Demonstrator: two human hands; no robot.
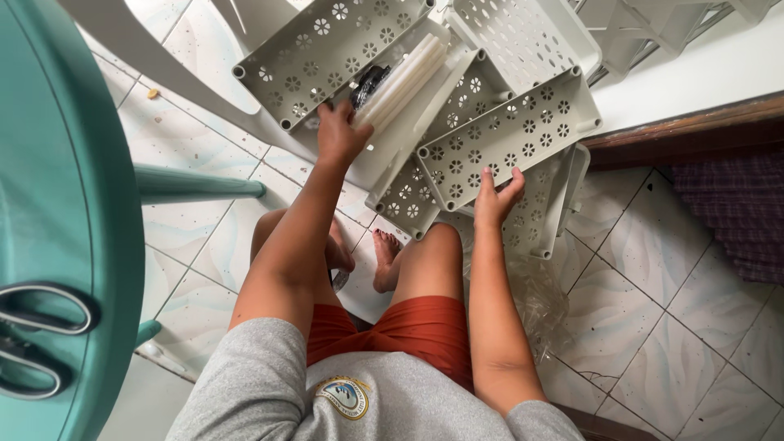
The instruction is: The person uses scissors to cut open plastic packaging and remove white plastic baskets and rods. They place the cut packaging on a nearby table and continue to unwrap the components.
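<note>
I see left hand (339, 135) spread flat on tubes (402, 82); right hand (496, 196) pinching tray (506, 135) rim at 6 o'clock. Tray looks light, stiff, perforated; rim grip best.

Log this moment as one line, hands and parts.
left hand: on bundle of white plastic tubes | right hand: gripping edge of grey perforated plastic shelf tray | scissors: on teal table
</note>
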